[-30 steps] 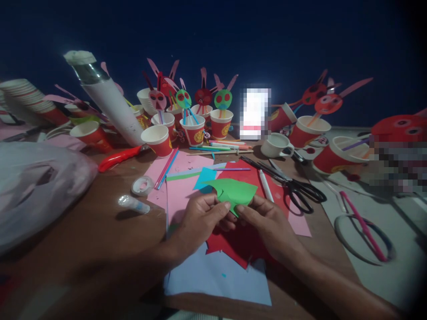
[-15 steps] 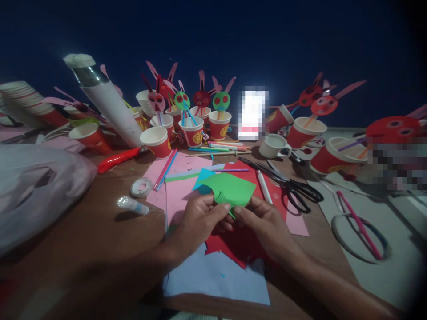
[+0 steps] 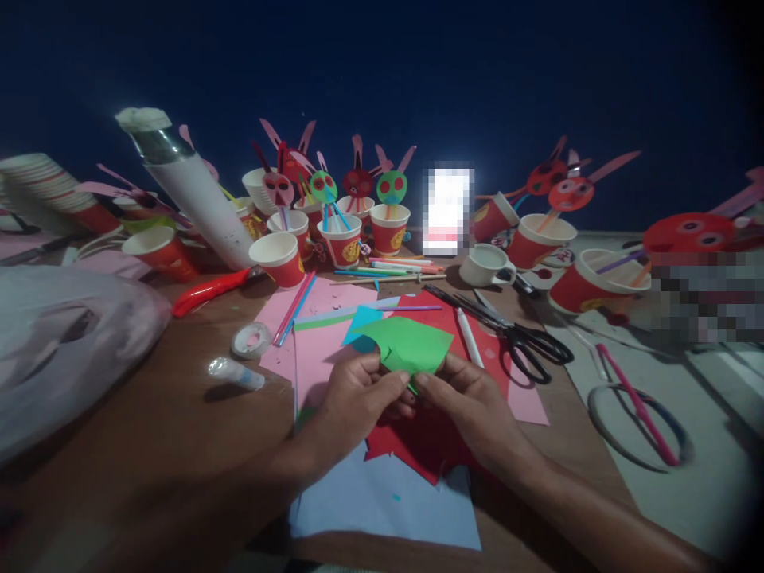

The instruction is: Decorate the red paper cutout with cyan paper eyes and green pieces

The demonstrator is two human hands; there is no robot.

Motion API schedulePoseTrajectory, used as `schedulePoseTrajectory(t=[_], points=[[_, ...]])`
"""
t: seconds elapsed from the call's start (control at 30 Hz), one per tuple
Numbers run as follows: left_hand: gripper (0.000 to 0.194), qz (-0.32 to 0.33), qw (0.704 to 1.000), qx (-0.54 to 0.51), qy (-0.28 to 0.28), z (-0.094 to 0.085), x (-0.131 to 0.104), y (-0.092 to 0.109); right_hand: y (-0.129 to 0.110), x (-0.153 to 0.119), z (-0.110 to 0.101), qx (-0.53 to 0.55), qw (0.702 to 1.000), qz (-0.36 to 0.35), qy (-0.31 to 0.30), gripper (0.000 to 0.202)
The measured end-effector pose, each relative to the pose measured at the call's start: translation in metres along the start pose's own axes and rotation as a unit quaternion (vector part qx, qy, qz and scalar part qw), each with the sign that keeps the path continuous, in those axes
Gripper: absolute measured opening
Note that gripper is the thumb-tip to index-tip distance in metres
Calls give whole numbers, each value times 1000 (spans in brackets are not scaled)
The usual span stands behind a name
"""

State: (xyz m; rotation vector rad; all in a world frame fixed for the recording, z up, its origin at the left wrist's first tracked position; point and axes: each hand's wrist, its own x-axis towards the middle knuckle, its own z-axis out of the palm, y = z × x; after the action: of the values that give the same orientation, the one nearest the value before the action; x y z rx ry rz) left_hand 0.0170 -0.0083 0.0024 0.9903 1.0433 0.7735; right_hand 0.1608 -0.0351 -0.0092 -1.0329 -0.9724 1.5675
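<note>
A piece of green paper (image 3: pixel 413 342) is pinched between my two hands at the middle of the table. My left hand (image 3: pixel 358 398) grips its lower left edge, thumb on top. On the lower right edge, my right hand (image 3: pixel 469 398) presses its thumb close to the other thumb. The paper bends down where the thumbs meet; the fingertips beneath are partly hidden. Under the hands lie red paper (image 3: pixel 418 446), pink paper (image 3: pixel 316 362) and a pale blue sheet (image 3: pixel 382 509). A small blue paper piece (image 3: pixel 361 325) shows just behind the green one.
Black-handled scissors (image 3: pixel 519 334) and a white marker (image 3: pixel 470 338) lie to the right. Left are a tape roll (image 3: pixel 251 341), a small clear bottle (image 3: pixel 235 372), a red-handled tool (image 3: pixel 212 293) and a plastic bag (image 3: pixel 72 350). Paper cups (image 3: pixel 278 261) with paper faces and a mug (image 3: pixel 486 267) stand behind.
The whole view has shifted slightly. Both hands keep the same pinch on the green paper, with hardly any movement against the table.
</note>
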Motion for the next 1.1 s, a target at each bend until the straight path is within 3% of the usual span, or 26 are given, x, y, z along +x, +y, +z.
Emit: schedulePoseTrajectory(t=[0.2, 0.3, 0.37, 0.43, 0.53, 0.6, 0.67, 0.8, 1.0, 1.1], points=[[23, 16, 1000, 6, 10, 0, -2, 5, 1, 1, -2, -14, 999, -14, -38, 14], [22, 18, 999, 19, 29, -2, -1, 7, -15, 2, -12, -104, 993, -17, -57, 19], [21, 12, 998, 31, 45, -4, 0, 8, -33, 1, -26, -227, 971, -26, -65, 20], [21, 10, 998, 37, 56, -7, 0, 9, -51, -1, -48, -423, 905, -51, -16, 21], [21, 14, 997, 37, 59, -9, 0, 10, -70, -3, -90, -646, 753, -97, 84, 28], [21, 15, 998, 37, 55, -9, 0, 10, -72, -2, -117, -734, 662, -58, 137, 37], [21, 12, 998, 39, 51, -9, 0, 10, -67, -1, -138, -772, 619, -18, 142, 45], [22, 8, 998, 38, 52, -8, 0, 9, -52, 4, -156, -788, 606, -34, 104, 48], [23, 14, 998, 33, 46, -8, 0, 10, -51, 7, -151, -812, 573, -17, 112, 40], [22, 13, 999, 24, 44, -10, 0, 10, -60, 0, -155, -779, 614, -18, 124, 45]])
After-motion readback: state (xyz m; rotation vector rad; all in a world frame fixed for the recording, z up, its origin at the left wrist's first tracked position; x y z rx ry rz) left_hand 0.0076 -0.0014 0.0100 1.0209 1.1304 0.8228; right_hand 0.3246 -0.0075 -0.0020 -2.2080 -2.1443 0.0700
